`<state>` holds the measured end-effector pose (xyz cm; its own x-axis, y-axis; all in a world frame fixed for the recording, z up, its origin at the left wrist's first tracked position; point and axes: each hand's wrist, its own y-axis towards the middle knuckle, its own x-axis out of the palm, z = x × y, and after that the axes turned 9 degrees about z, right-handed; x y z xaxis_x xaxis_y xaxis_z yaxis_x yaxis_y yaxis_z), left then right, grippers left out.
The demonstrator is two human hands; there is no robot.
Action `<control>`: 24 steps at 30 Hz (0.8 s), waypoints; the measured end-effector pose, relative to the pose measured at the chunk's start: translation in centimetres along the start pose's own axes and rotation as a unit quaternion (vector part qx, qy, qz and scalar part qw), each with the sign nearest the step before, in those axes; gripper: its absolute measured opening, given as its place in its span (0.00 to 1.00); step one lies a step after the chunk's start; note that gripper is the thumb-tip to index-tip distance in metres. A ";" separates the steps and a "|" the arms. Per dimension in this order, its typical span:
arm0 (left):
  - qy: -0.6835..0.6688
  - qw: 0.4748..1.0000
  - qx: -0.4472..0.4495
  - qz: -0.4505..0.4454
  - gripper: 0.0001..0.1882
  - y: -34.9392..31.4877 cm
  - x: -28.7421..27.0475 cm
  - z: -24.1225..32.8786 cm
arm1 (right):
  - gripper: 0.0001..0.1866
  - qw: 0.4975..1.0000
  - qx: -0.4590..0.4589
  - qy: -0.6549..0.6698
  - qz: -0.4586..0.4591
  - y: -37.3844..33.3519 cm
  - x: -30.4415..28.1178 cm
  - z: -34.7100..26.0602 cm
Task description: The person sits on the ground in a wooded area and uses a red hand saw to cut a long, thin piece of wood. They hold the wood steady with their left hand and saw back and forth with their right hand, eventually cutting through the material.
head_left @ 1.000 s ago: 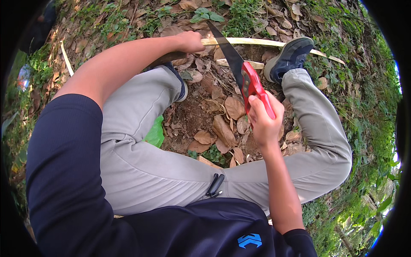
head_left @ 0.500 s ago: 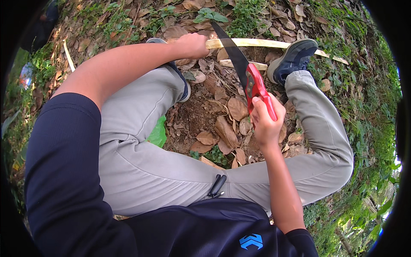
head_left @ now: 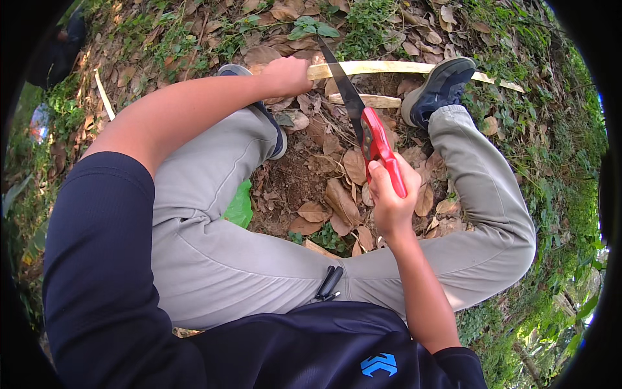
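My right hand [head_left: 392,196] is wrapped round the red handle of a hand saw [head_left: 379,146]. The saw's dark blade slants up and to the left, crossing a long pale wooden strip [head_left: 382,67] close to my left hand [head_left: 288,76]. That hand is closed round the strip's left part, and its fingers are partly hidden. From there the strip runs right, passing by my right shoe [head_left: 444,87] and on beyond it. Just below the strip, a shorter pale wood piece [head_left: 382,101] lies on the leaves; the blade crosses near its left part.
My bent legs [head_left: 240,259] frame a patch of soil and dry leaves [head_left: 340,201]. A green leaf [head_left: 240,206] lies beside my left leg. At far left are a thin pale stick [head_left: 103,94] and a dark shape [head_left: 58,52]. Grass [head_left: 551,188] grows on the right.
My right hand and the saw have shifted slightly left and down, drawing the handle back toward me. My left hand stays at the strip, having moved only slightly.
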<state>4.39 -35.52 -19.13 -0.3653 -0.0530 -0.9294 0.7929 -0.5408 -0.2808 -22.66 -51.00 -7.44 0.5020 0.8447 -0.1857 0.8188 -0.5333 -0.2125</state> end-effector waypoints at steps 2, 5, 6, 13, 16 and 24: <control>0.006 1.000 0.008 0.010 0.21 -0.5 0.3 0.1 | 0.06 0.999 0.034 0.021 0.002 -1.3 -1.0 -0.4; 0.004 1.000 0.014 0.018 0.20 -0.6 0.3 0.3 | 0.05 0.995 0.082 0.064 -0.005 -2.9 -3.6 -2.4; 0.005 1.000 0.015 0.024 0.21 -0.8 0.3 0.3 | 0.04 0.994 0.085 0.073 -0.014 -3.0 -4.4 -2.6; -0.003 1.000 -0.011 -0.005 0.22 -0.2 -0.6 1.0 | 0.10 0.998 0.037 0.037 -0.021 3.5 -0.1 -1.5; 0.012 1.000 0.010 0.007 0.21 -0.5 0.4 -0.2 | 0.08 0.991 0.093 0.093 -0.020 1.3 -0.9 -2.5; 0.006 1.000 -0.013 -0.019 0.23 -0.1 -0.3 0.4 | 0.09 0.994 0.097 0.051 -0.026 2.9 -2.8 -8.0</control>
<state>4.22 -35.78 -18.76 -0.3895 -0.0218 -0.9208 0.7913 -0.5195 -0.3224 -19.48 -54.49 0.13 0.4935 0.8667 -0.0733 0.7804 -0.4784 -0.4025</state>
